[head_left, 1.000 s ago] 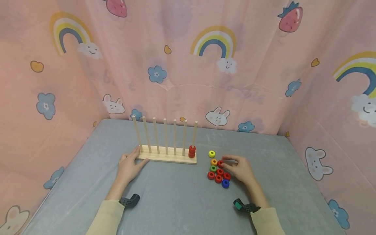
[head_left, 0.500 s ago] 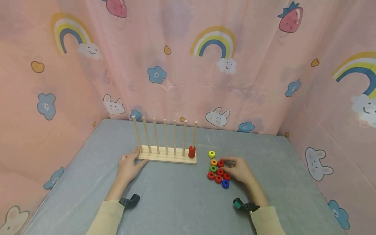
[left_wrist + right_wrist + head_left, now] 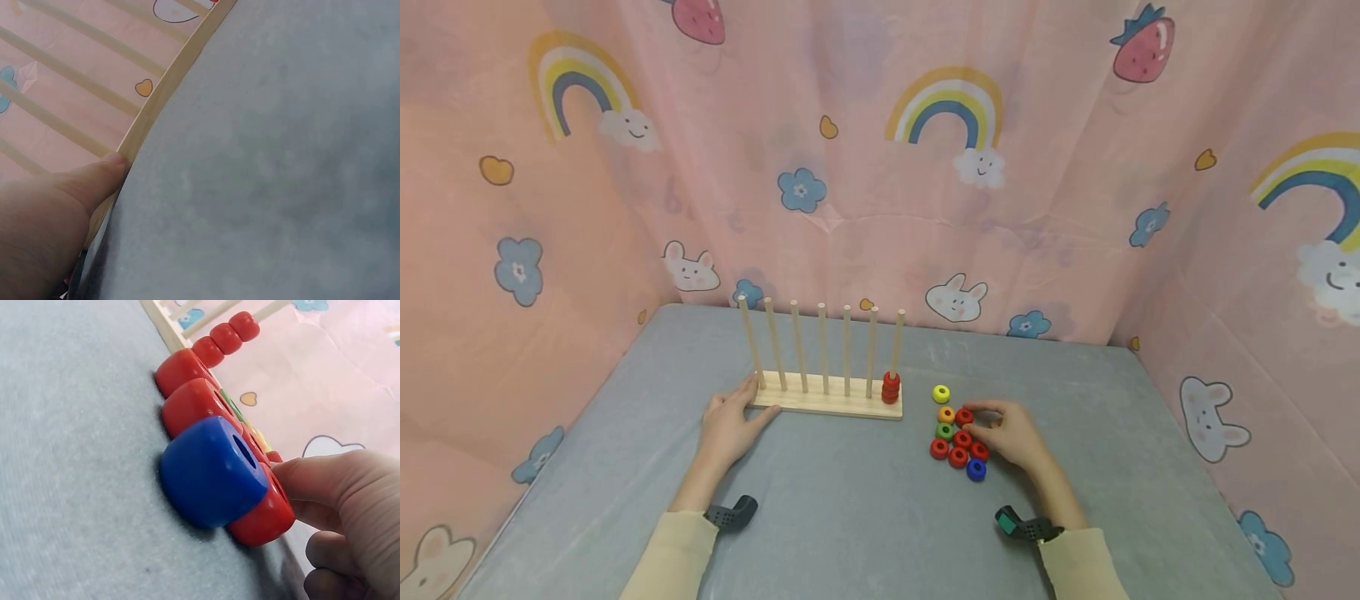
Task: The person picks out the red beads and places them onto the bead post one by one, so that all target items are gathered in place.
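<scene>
My left hand [image 3: 727, 425] grips the left end of a wooden peg stand [image 3: 820, 403], its thumb [image 3: 100, 178] along the front edge. The stand has several upright pegs; three red beads [image 3: 891, 388] are stacked on the rightmost one. To the right, my right hand [image 3: 1011, 432] pinches a red bead [image 3: 964, 417] between thumb and forefinger at the upper right of a loose cluster. That bead is mostly hidden in the right wrist view behind a blue bead [image 3: 209, 472] and other red beads [image 3: 262, 519].
Beside the pinched bead lie an orange bead [image 3: 946, 414], a green bead [image 3: 944, 432] and several red ones. A yellow bead [image 3: 941, 394] lies apart at the far side. Grey cloth [image 3: 850, 517] covers the table, with a patterned pink curtain [image 3: 880, 208] around it.
The right hand's fingers have shifted slightly left and closed around the red bead. The left hand and the peg stand have stayed put.
</scene>
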The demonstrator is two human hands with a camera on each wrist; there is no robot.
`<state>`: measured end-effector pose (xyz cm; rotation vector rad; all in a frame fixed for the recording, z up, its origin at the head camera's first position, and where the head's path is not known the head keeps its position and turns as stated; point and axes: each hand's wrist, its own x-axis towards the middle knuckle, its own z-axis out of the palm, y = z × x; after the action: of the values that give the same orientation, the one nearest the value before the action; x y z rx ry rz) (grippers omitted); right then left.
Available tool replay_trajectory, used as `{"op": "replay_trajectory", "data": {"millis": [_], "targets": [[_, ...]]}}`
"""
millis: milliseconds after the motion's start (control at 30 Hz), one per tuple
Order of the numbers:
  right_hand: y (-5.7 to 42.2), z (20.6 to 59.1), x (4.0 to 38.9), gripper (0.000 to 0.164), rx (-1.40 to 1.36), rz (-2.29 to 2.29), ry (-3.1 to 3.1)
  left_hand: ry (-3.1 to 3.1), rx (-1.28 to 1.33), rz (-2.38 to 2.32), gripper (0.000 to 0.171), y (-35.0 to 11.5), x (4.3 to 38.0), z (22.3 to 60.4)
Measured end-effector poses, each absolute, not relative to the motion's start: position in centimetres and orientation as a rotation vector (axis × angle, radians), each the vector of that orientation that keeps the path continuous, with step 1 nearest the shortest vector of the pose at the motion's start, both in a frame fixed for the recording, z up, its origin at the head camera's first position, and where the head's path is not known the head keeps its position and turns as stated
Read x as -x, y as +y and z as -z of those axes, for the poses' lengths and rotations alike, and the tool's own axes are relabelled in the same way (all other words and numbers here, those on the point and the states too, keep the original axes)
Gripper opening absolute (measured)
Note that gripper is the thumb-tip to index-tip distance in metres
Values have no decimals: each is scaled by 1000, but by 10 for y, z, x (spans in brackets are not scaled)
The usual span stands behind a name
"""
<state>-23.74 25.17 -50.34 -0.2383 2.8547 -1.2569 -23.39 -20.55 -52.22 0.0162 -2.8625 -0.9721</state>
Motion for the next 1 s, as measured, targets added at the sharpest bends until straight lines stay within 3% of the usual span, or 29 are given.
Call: {"op": "replay_trajectory", "data": {"millis": [1000], "targets": [[251, 493, 235, 40, 79, 1453, 2825, -2861, -13, 971, 78, -205, 233, 521]]}}
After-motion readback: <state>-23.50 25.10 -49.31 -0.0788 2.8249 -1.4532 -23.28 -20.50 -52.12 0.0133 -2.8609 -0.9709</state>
